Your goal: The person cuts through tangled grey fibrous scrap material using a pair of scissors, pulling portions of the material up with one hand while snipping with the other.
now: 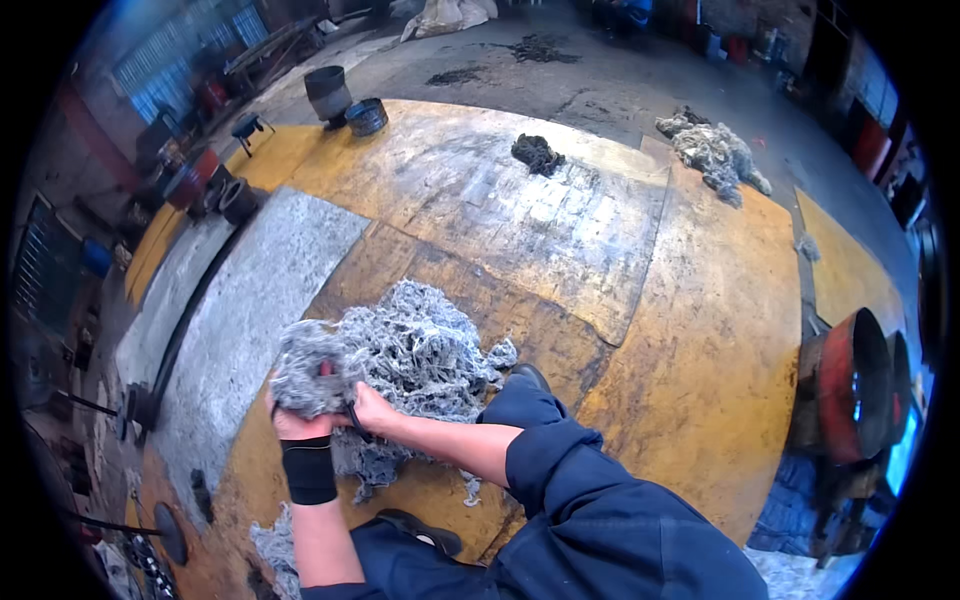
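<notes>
A clump of grey, shaggy fibre (308, 368) rests in my left hand (300, 426), whose wrist wears a black band. My right hand (374, 410) is closed beside it, against the clump's lower right side. It grips a tool with a dark curved handle (356, 424); the working end is hidden by the fibre, so its exact kind cannot be told. A small red spot shows in the clump. Just beyond my hands, a larger heap of the same grey fibre (425, 340) lies on the stained yellow-brown floor sheets (540, 300).
My shoe (530, 376) touches the heap's right edge. A dark fibre clump (537, 154) lies farther out, with a pale pile (718, 155) at the far right. Buckets (328, 92) stand far left. A red-and-black drum (850, 385) is at right; a grey sheet (270, 270) lies left.
</notes>
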Tool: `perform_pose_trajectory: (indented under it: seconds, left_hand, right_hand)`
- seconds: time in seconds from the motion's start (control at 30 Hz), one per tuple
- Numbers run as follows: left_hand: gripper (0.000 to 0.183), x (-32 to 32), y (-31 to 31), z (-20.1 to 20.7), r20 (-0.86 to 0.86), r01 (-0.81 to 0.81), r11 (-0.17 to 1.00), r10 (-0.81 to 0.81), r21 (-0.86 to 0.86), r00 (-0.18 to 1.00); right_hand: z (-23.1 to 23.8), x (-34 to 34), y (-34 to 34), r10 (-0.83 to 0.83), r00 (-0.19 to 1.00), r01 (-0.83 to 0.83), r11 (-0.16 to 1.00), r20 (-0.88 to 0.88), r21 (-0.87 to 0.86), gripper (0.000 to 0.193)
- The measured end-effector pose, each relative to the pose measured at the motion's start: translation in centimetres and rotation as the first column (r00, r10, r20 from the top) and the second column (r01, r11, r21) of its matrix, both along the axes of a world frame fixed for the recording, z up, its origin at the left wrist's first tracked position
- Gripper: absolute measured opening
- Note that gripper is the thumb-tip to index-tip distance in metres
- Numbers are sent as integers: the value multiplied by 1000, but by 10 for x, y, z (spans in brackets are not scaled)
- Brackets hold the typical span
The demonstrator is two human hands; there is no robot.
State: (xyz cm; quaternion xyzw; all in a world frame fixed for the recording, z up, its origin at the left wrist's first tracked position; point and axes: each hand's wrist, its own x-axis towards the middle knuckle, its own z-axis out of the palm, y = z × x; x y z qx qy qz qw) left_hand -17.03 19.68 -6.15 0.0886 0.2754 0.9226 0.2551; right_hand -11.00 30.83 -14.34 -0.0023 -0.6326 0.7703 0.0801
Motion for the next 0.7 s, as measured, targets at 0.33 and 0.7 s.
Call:
perform_pose_trajectory:
  seconds: [0.33,0.7]
  left_hand:
    - [41,4,-49,-70,171,-101,964,59,247,983]
    - [24,-12,-76,-60,350,-147,986,109,84,930]
  right_hand:
    - [-30,-34,14,-199,957,258,919,213,-299,13]
    - [-17,-23,55,-256,920,364,839,296,-404,11]
